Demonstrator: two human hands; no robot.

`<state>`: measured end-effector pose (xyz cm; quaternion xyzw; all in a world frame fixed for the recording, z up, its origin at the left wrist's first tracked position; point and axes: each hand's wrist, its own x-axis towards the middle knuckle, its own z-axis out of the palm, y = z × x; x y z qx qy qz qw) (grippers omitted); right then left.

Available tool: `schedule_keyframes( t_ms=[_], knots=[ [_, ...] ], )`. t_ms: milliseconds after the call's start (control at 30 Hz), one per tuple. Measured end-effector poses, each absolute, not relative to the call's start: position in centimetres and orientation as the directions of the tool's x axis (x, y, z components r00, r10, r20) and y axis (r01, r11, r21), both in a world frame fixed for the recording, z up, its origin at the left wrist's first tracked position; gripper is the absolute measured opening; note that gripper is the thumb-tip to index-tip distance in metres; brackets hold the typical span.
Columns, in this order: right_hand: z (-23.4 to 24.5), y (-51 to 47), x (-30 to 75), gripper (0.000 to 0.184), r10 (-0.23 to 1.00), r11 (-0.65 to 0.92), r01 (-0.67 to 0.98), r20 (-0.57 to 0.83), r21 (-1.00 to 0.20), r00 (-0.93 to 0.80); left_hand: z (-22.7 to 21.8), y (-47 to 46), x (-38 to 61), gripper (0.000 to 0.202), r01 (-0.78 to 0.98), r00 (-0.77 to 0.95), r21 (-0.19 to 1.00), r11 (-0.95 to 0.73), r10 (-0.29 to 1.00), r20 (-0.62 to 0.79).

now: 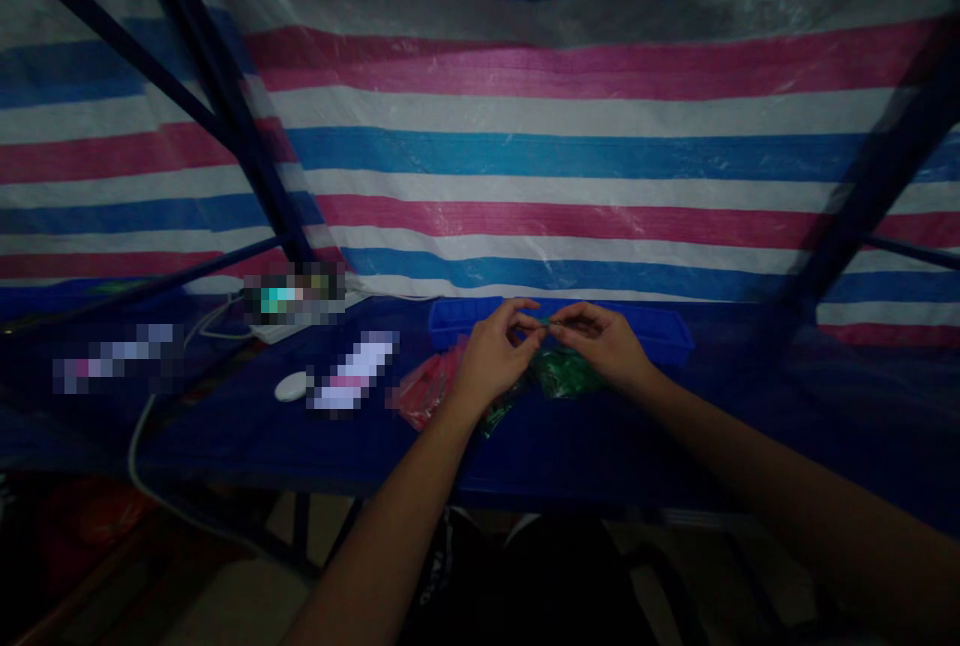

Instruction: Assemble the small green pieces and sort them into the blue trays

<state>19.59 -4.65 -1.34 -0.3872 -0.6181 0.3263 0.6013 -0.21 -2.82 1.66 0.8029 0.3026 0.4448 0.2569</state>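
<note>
Here the left hand (491, 351) and right hand (604, 341) pinch one small green piece (547, 324) between their fingertips, lying crosswise, above the dark blue counter (225, 426), just before the blue plastic tray (667, 331).

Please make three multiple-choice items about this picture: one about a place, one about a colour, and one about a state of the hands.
1. Where is the blue tray?
A. On the table, just behind the hands
B. On the floor under the table
C. Hanging from the striped sheet

2. What colour is the pile of small pieces under the right hand?
A. Yellow
B. Green
C. White

3. How are the two hands placed?
A. Far apart, flat on the table
B. One raised to the sheet, one in the lap
C. Brought together, fingertips pinching a small item between them

Answers:
1 A: the tray lies on the dark blue tabletop beyond both hands.
2 B: the pile below the right hand looks green; a red bag lies by the left hand.
3 C: both hands meet in front of the tray, fingers closed on something too small to identify.
</note>
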Motion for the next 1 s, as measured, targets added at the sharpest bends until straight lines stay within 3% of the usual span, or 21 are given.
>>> schedule_keyframes(
  t_ms=[100, 200, 300, 433, 567, 733, 867, 1000],
  knots=[
    [-1.1, -4.7, 19.8, 0.016, 0.802, 0.566, 0.246, 0.594, -0.787, 0.055, 1.6, -2.6, -0.3, 0.029, 0.31, 0.34, 0.623, -0.718, 0.696, 0.632],
    [-0.7, -5.1, 20.0, 0.009, 0.696, 0.629, 0.438, 0.716, -0.642, 0.049, 1.6, -2.8, -0.4, 0.032, 0.281, 0.379, 0.656, -0.7, 0.709, 0.594],
    [-0.3, -5.7, 20.1, 0.019, 0.611, 0.643, 0.575, 0.791, -0.505, 0.011, 1.8, -3.2, -0.2, 0.039, 0.208, 0.48, 0.705, -0.678, 0.699, 0.531],
    [-0.2, -6.0, 20.1, 0.04, 0.552, 0.662, 0.642, 0.831, -0.387, -0.069, 1.6, -3.2, 0.1, 0.032, 0.148, 0.451, 0.723, -0.675, 0.697, 0.558],
    [-0.3, -6.0, 19.9, 0.035, 0.537, 0.675, 0.659, 0.834, -0.332, -0.13, 0.7, -2.3, 0.3, 0.035, 0.049, 0.37, 0.832, -0.553, 0.784, 0.499],
    [0.0, -6.2, 19.6, 0.034, 0.547, 0.677, 0.635, 0.832, -0.372, -0.096, 0.1, -1.2, 0.3, 0.04, -0.083, 0.324, 0.89, -0.449, 0.832, 0.45],
    [-0.2, -6.1, 19.5, 0.034, 0.61, 0.651, 0.547, 0.792, -0.526, 0.035, 0.3, -1.0, 0.3, 0.045, -0.13, 0.309, 0.889, -0.44, 0.834, 0.458],
    [-0.8, -5.3, 19.6, 0.045, 0.72, 0.637, 0.315, 0.689, -0.704, 0.083, 0.5, -1.5, 0.4, 0.048, -0.141, 0.346, 0.893, -0.427, 0.824, 0.449]
  ],
)
